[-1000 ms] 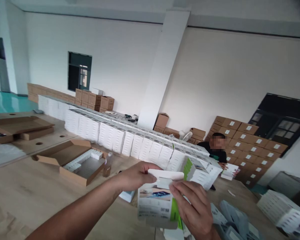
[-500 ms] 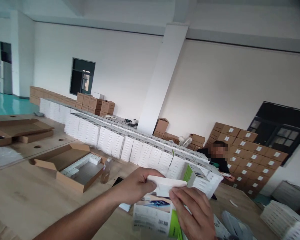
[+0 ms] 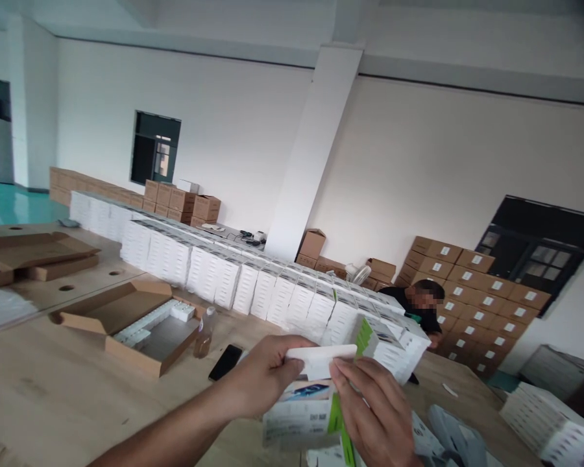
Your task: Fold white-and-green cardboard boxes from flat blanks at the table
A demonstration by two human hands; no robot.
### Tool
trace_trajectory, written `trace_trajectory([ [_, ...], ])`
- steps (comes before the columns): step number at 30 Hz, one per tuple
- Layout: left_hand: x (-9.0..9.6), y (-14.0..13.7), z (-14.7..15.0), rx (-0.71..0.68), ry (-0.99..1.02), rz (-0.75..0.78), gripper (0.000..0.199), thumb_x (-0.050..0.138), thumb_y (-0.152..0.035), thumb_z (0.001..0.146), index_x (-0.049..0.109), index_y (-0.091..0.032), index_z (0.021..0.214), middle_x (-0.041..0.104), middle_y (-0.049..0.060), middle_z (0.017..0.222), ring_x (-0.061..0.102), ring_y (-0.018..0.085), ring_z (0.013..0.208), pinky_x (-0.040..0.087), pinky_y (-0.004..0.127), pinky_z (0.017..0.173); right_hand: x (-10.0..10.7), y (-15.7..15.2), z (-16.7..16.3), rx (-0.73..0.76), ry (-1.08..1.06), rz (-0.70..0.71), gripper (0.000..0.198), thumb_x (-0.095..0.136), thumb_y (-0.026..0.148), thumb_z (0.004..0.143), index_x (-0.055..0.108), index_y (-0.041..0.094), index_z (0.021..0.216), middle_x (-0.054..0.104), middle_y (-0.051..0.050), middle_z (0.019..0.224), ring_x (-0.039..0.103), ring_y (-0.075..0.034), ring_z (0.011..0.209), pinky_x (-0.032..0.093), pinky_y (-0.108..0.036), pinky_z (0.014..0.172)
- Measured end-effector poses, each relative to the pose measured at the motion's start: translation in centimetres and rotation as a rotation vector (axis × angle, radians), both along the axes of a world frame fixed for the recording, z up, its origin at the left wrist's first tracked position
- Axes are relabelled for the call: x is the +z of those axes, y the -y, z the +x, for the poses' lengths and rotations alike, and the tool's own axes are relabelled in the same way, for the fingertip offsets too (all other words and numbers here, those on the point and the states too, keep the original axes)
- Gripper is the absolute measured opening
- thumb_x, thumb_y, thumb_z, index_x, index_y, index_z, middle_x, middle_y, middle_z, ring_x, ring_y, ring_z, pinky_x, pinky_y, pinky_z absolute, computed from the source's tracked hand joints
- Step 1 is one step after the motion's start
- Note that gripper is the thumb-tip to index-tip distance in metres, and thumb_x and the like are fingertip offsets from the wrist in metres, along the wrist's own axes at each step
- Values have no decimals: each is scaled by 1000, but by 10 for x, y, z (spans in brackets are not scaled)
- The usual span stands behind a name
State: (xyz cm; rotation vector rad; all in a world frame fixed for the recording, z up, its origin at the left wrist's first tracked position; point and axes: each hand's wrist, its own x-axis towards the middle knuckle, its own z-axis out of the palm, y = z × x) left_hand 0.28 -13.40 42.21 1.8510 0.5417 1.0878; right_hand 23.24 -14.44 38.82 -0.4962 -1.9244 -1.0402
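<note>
Both my hands hold a small white product box (image 3: 302,408) with a green stripe in front of me, low in the head view. My left hand (image 3: 265,376) grips its left side with the thumb on the white top flap (image 3: 321,359). My right hand (image 3: 374,408) covers the box's right side, fingers pressing on the same flap. The box hangs above the wooden table (image 3: 53,389), just in front of a long row of stacked white boxes (image 3: 253,285).
An open brown carton (image 3: 141,327) with a few white boxes, a small bottle (image 3: 203,337) and a black phone (image 3: 225,362) lie to the left. Another person (image 3: 421,305) sits behind the row. More white boxes (image 3: 549,415) lie at right; brown cartons (image 3: 486,288) stack along the wall.
The box has tilted flatter and dropped a little in view. My fingers have pushed the top flap further down. The phone has come into sight on the table.
</note>
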Motion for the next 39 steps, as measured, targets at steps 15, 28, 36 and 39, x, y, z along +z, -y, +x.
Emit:
trace_trajectory([
  [15,-12,-6,8,134,12,58,21,68,-21,77,72,-17,97,68,-1,79,55,12,68,40,20,59,17,-4,-7,-21,-127,-199,34,64,2,81,67,22,109,57,-12,120,54,-28,110,49,-48,87],
  [28,-19,-12,7,128,-63,245,24,65,-30,84,74,-22,105,75,2,89,66,16,75,45,19,63,31,-2,5,64,-166,-591,30,65,23,87,61,25,117,68,-5,107,67,-18,95,58,-23,80],
  [36,-21,-14,7,148,-137,309,25,63,-31,88,73,-24,109,75,-2,90,67,14,78,44,17,66,30,-4,5,95,-159,-521,27,65,20,88,63,24,114,70,-4,100,69,-15,87,57,-20,75],
  [39,-24,-17,6,146,-149,314,29,61,-29,89,70,-27,117,75,-2,94,67,14,80,45,17,69,28,-4,4,88,-159,-500,26,66,20,87,63,24,113,71,-4,99,70,-16,84,57,-20,73],
])
